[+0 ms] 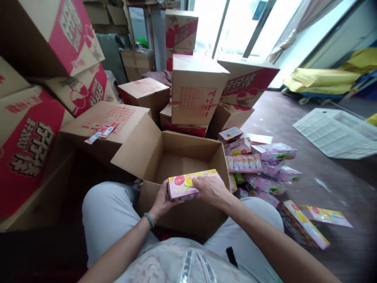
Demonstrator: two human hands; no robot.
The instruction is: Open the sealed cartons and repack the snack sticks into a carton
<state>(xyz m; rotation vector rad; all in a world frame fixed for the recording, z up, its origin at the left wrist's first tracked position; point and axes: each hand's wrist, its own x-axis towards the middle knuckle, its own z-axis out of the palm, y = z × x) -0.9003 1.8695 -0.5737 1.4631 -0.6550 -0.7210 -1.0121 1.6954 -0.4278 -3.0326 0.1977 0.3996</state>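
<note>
A pink and yellow box with a grapefruit picture (180, 186) is held between my two hands. My left hand (162, 200) grips its left end from below, with a beaded bracelet on that wrist. Across its top and right part lies my right hand (210, 188), fingers closed over the edge. Below the box stands an open cardboard carton (188, 139) between my knees; its visible floor is bare, and one flap (134, 147) leans out to the left. The carton's near inside is hidden by the box and my hands.
To the right of the carton lies a heap of pink packs (269, 184), with loose printed boxes (306, 226) by my right knee. Sealed cartons (194, 94) stand ahead and are stacked at left (29, 145). Label strips (101, 133) lie on one. A white plastic panel (335, 131) rests at right.
</note>
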